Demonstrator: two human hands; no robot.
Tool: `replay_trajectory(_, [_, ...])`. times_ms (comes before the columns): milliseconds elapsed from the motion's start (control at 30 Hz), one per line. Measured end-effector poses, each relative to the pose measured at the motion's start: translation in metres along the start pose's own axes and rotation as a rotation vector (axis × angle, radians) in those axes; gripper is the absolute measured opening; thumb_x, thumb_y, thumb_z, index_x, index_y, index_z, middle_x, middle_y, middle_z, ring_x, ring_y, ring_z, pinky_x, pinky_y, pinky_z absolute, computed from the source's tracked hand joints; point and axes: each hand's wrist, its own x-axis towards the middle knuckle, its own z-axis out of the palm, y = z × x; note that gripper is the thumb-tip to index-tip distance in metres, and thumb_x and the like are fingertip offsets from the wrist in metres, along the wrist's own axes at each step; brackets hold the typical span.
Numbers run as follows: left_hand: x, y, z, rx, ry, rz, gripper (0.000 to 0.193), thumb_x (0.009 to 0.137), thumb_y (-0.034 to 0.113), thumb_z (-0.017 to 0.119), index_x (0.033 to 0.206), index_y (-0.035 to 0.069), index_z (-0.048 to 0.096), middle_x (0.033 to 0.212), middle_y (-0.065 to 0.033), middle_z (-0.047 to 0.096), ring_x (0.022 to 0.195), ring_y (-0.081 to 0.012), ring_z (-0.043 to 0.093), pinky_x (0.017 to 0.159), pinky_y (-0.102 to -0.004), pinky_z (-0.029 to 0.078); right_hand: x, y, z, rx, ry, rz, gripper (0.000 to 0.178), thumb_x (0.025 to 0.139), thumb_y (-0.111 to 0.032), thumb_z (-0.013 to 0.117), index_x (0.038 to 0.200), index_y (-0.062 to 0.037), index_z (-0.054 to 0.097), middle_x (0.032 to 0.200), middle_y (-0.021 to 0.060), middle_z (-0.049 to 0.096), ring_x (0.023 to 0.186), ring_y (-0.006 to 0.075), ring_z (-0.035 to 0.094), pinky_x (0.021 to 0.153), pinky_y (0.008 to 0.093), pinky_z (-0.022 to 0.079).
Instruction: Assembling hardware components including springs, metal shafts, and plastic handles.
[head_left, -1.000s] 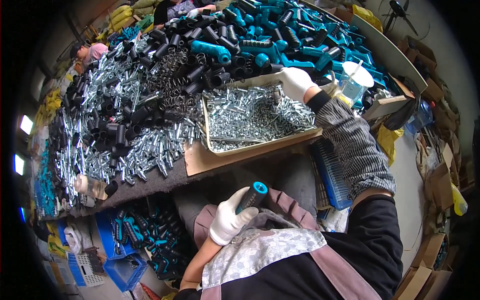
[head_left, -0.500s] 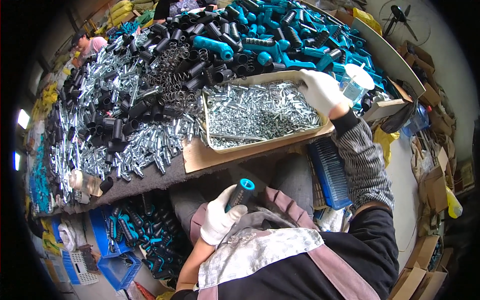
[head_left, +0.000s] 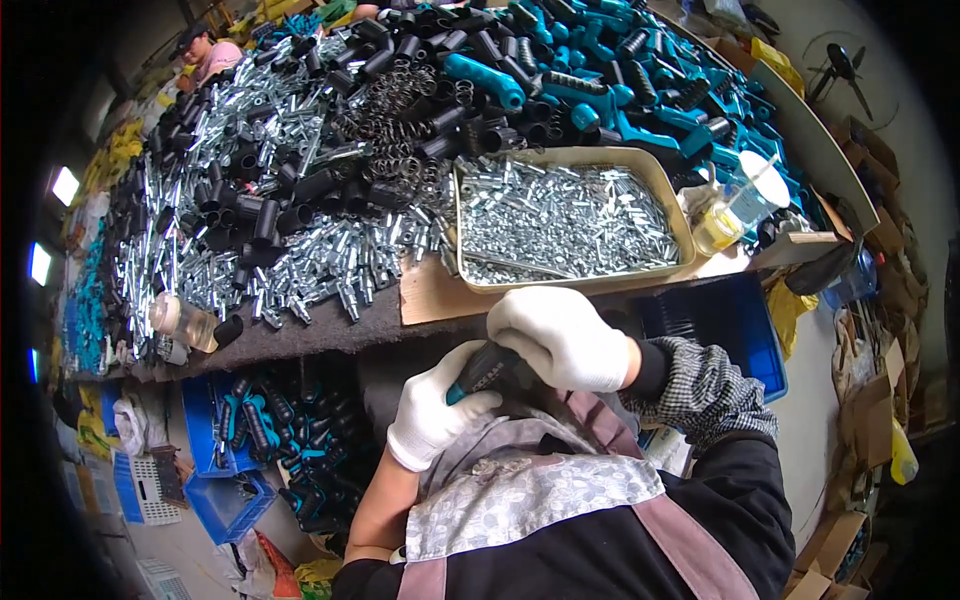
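Observation:
My left hand [head_left: 435, 405], in a white glove, is wrapped round a black-and-teal cylindrical tool handle [head_left: 487, 371] in front of my apron. The handle is tilted, its upper end leaning toward my right hand. My right hand [head_left: 565, 340], also gloved in white, is curled over that upper end with its fingers closed. Whatever those fingers pinch is hidden by the glove. Just beyond the hands, a shallow cream tray [head_left: 575, 282] of small silver metal parts rests on a cardboard sheet [head_left: 430, 293] at the bench's near edge.
Piles of silver metal parts [head_left: 330, 255], black tubes [head_left: 262, 222], coil springs [head_left: 395, 95] and teal housings [head_left: 620, 110] cover the bench. A clear cup [head_left: 757, 195] stands right of the tray. Below are a blue bin [head_left: 745, 330] and finished-looking handles [head_left: 265, 425]. A person [head_left: 210, 58] sits far left.
My right hand has come from the tray's far right corner down to the handle's upper end. My left hand still holds the handle, now tilted toward the right hand. The view has shifted slightly.

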Motion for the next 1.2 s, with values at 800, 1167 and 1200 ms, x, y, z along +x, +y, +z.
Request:
replay_trajectory(800, [-0.025, -0.012, -0.002, -0.146, 0.131, -0.138, 0.077, 0.082, 0.058, 0.074, 0.129, -0.001, 0.058, 0.097, -0.0173, 0.070, 0.087, -0.0215, 0.069, 0.079, -0.0321, 0.053, 0.083, 0.104, -0.044, 0.320, 0.275, 0.235, 0.043, 0.104, -0.032, 0.051, 0.128, 0.0040, 0.053, 0.110, 0.0133, 0.065, 0.096, 0.0228, 0.066, 0.085, 0.0417, 0.058])
replay_trajectory(1167, [-0.023, 0.002, 0.015, -0.140, 0.117, -0.093, 0.076, 0.086, 0.055, 0.073, 0.130, -0.004, 0.056, 0.095, -0.0200, 0.068, 0.084, -0.0227, 0.067, 0.079, -0.0335, 0.053, -0.001, -0.010, 0.039, 1.330, 0.355, 0.461, 0.074, 0.095, -0.045, 0.065, 0.147, -0.0017, 0.034, 0.113, 0.0112, 0.061, 0.104, 0.0250, 0.063, 0.096, 0.0416, 0.049])
replay_trajectory(1200, [-0.025, -0.001, 0.016, -0.138, 0.126, -0.096, 0.076, 0.086, 0.055, 0.073, 0.130, -0.004, 0.056, 0.095, -0.0200, 0.068, 0.084, -0.0227, 0.067, 0.079, -0.0335, 0.053, -0.002, -0.015, 0.044, 1.329, 0.328, 0.447, 0.072, 0.096, -0.045, 0.065, 0.146, -0.0015, 0.036, 0.113, 0.0118, 0.061, 0.106, 0.0254, 0.064, 0.097, 0.0418, 0.049])
